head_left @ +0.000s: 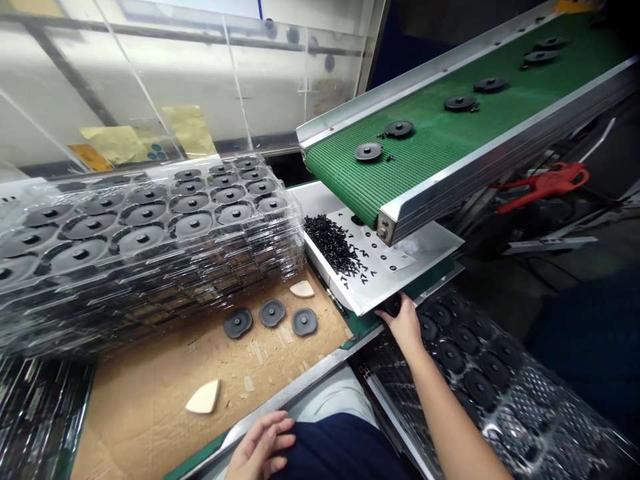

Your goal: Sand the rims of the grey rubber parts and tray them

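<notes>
Clear plastic trays (250, 257) stacked on a desk (150, 380) cradle rows of gray discs (143, 238), while a white tray (373, 293) carries small black pieces (330, 243). The right hand (406, 325) grips a black disc (393, 305) at the white tray's near edge; the left hand (263, 443) hangs half open.

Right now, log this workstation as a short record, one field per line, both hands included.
Left hand: near the lap, loosely open, nothing visible in it
Right hand: at the near edge of the white tray, holding a black disc, partly hidden
Cardboard: three grey discs, two pale wedges
On white tray: heap of small black pieces
Green conveyor: dark discs, small bits beside some
Left side: stacked clear trays, discs in the top one
</notes>
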The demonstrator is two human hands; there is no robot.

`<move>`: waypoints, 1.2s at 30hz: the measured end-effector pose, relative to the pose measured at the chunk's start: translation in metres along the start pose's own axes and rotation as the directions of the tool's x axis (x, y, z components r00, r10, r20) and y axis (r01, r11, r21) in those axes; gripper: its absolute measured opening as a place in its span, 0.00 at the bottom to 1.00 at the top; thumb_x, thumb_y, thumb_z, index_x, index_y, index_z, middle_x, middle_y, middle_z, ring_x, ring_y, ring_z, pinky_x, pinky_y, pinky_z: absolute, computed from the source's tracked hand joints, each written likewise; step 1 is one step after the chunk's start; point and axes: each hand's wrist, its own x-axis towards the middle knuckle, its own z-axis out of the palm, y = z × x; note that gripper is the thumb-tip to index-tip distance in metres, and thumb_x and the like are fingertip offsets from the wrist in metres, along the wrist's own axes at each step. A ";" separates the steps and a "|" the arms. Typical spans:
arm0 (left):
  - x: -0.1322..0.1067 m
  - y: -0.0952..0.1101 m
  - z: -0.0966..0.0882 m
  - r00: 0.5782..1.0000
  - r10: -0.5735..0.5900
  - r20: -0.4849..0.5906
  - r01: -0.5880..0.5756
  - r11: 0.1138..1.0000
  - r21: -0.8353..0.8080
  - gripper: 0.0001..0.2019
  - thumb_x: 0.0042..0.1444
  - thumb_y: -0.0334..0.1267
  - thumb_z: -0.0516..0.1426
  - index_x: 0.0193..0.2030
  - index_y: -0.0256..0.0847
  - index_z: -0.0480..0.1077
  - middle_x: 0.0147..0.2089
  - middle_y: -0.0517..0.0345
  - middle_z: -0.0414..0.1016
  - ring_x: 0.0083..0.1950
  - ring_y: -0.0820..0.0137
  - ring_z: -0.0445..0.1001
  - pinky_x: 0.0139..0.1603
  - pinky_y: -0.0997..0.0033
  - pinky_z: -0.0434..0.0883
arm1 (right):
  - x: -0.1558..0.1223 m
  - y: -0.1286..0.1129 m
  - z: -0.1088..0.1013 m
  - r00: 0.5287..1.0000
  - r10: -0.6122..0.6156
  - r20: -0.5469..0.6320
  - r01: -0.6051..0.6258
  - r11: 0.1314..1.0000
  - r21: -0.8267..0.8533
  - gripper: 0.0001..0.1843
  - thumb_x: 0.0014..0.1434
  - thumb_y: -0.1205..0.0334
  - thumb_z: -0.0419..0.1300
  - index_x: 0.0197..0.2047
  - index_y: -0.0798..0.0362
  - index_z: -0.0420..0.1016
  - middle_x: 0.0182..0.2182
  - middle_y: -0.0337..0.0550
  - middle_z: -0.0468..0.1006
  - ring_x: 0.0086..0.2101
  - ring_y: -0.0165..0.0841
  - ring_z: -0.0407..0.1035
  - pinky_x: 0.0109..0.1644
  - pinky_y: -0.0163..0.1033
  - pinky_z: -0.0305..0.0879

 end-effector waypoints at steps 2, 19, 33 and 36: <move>0.000 0.000 0.000 1.000 -0.003 -0.008 0.003 1.000 -0.013 0.23 0.27 0.50 0.70 0.32 0.40 0.77 0.34 0.51 0.81 0.32 0.66 0.78 0.25 0.76 0.70 | 0.001 0.000 -0.002 1.000 0.014 -0.008 -0.014 1.000 -0.010 0.18 0.62 0.57 0.56 0.53 0.55 0.66 0.50 0.47 0.70 0.46 0.38 0.69 0.48 0.49 0.68; 0.003 -0.002 -0.001 0.999 -0.017 -0.036 0.015 0.999 -0.038 0.24 0.26 0.50 0.70 0.32 0.39 0.77 0.34 0.51 0.81 0.33 0.67 0.78 0.26 0.77 0.71 | -0.002 -0.008 -0.005 0.998 -0.065 -0.005 0.064 0.998 -0.019 0.22 0.61 0.56 0.57 0.57 0.54 0.63 0.56 0.49 0.65 0.51 0.42 0.64 0.52 0.55 0.64; 0.004 -0.001 0.000 0.998 -0.002 0.056 0.000 0.999 0.038 0.24 0.30 0.55 0.67 0.33 0.42 0.77 0.36 0.53 0.81 0.35 0.67 0.77 0.29 0.75 0.71 | -0.001 -0.002 0.022 0.996 -0.070 -0.059 0.067 0.996 -0.052 0.18 0.62 0.57 0.56 0.54 0.55 0.66 0.51 0.48 0.69 0.47 0.38 0.68 0.48 0.50 0.68; 0.004 -0.002 -0.003 0.999 -0.005 0.039 0.006 1.000 -0.019 0.23 0.30 0.53 0.68 0.32 0.42 0.77 0.36 0.52 0.81 0.35 0.65 0.77 0.31 0.73 0.72 | -0.001 -0.001 0.033 0.992 -0.057 -0.113 0.052 0.998 -0.045 0.18 0.62 0.57 0.56 0.54 0.55 0.66 0.51 0.47 0.69 0.46 0.38 0.68 0.48 0.50 0.68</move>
